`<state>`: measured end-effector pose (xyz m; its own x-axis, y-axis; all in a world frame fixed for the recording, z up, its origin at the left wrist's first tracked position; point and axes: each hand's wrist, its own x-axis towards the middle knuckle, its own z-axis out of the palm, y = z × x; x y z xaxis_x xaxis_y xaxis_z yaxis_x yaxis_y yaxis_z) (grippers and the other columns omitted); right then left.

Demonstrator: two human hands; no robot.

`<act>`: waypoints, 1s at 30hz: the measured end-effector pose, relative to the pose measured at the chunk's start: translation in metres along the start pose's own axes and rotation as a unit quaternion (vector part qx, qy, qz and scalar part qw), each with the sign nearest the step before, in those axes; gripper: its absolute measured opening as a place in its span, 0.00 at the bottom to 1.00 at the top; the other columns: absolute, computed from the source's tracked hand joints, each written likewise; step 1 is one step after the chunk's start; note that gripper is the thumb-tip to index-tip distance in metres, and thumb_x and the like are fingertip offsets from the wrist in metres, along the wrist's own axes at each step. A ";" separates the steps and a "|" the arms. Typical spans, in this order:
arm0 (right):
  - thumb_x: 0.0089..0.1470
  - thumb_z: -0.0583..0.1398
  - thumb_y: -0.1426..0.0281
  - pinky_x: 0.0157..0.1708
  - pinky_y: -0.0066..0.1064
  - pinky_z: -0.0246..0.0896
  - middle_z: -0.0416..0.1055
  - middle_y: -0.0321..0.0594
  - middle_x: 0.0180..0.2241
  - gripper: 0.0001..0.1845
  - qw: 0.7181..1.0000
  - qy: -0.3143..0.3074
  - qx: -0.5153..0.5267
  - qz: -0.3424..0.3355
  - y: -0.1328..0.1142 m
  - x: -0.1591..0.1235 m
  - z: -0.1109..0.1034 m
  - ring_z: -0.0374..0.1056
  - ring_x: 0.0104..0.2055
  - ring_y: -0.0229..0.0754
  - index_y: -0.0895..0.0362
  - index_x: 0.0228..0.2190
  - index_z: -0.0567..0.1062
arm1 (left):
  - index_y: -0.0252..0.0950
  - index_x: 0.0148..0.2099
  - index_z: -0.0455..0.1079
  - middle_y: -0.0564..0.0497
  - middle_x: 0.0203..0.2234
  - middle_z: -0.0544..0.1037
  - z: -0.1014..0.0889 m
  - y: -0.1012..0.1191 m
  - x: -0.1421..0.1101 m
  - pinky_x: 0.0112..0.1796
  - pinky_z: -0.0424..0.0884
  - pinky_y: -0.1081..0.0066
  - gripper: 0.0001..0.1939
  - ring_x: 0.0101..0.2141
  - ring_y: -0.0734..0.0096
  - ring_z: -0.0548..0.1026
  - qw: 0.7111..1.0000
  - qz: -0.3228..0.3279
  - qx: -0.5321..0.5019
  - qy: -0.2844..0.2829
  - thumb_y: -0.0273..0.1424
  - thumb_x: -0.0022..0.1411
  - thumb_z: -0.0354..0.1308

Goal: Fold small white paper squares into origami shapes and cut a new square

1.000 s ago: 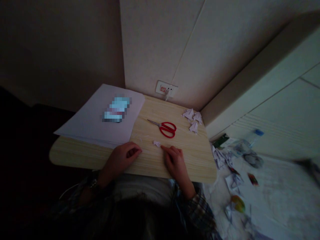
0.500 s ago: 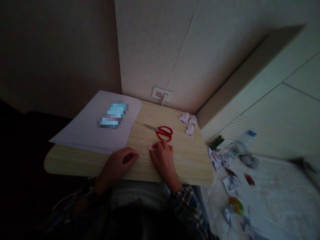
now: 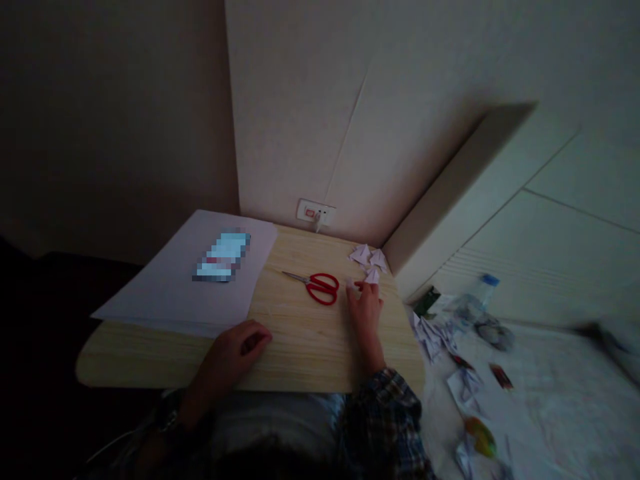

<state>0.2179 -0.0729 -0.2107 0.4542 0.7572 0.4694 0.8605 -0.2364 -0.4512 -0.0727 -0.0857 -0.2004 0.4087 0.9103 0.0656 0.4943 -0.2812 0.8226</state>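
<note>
My right hand (image 3: 366, 310) is at the right side of the small table, just in front of the folded white paper pieces (image 3: 360, 254). A small pale scrap of paper (image 3: 349, 284) shows at its thumb tip, blurred, and the fingers seem closed on it. The nearest folded paper piece (image 3: 373, 275) lies right at its fingertips. Curled loosely, my left hand (image 3: 243, 343) rests at the front edge beside the large paper sheets (image 3: 165, 280); nothing shows in it. Between the hands and farther back lie red-handled scissors (image 3: 323, 289), points to the left.
A phone (image 3: 223, 257) with its lit screen lies on the sheets. The wooden table (image 3: 300, 360) stands against a wall with a socket (image 3: 316, 212). Right of it, a pale surface holds more folded papers (image 3: 433, 337), a clear bottle (image 3: 480, 293) and a yellow-green round item (image 3: 480, 437).
My right hand has moved right and away from me, from in front of the scissors to the folded pieces, and the scrap has gone with it. My left hand stays curled. The view has tilted up.
</note>
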 end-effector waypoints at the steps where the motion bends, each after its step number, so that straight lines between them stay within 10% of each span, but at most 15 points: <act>1: 0.61 0.60 0.63 0.44 0.43 0.66 0.73 0.42 0.40 0.12 1.000 0.003 0.005 0.001 0.005 -0.005 0.004 0.70 0.41 0.45 0.59 0.39 0.74 | 0.36 0.31 0.75 0.49 0.24 0.78 -0.001 0.001 0.000 0.28 0.69 0.69 0.14 0.25 0.65 0.75 1.000 0.001 -0.001 0.000 0.39 0.59 0.53; 13: 0.61 0.53 0.75 0.34 0.35 0.68 0.71 0.40 0.33 0.11 0.991 -0.039 0.088 -0.093 0.001 -0.029 0.000 0.69 0.32 0.41 0.58 0.33 0.75 | 0.39 0.30 0.74 0.50 0.25 0.80 -0.017 0.004 0.001 0.31 0.75 0.69 0.14 0.28 0.64 0.78 0.998 -0.005 0.001 0.057 0.41 0.59 0.53; 20: 0.57 0.53 0.76 0.45 0.46 0.69 0.70 0.49 0.40 0.11 0.982 -0.048 0.101 -0.151 -0.016 -0.032 0.001 0.68 0.43 0.50 0.57 0.37 0.75 | 0.29 0.56 0.65 0.33 0.55 0.72 -0.071 -0.025 0.034 0.53 0.68 0.53 0.28 0.55 0.45 0.70 0.965 -0.055 0.126 0.223 0.40 0.57 0.56; 30: 0.55 0.52 0.79 0.45 0.48 0.70 0.71 0.51 0.40 0.14 0.975 -0.057 0.107 -0.183 -0.023 -0.033 -0.002 0.68 0.43 0.51 0.57 0.39 0.74 | 0.21 0.69 0.47 0.25 0.54 0.71 -0.063 -0.041 0.076 0.51 0.65 0.47 0.42 0.55 0.33 0.68 0.940 -0.115 0.247 0.206 0.34 0.59 0.57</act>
<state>0.1838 -0.0937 -0.2140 0.0855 0.8328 0.5469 0.8866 0.1869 -0.4231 -0.1103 0.0140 -0.1941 -0.0346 0.9761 0.2147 0.8706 -0.0761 0.4861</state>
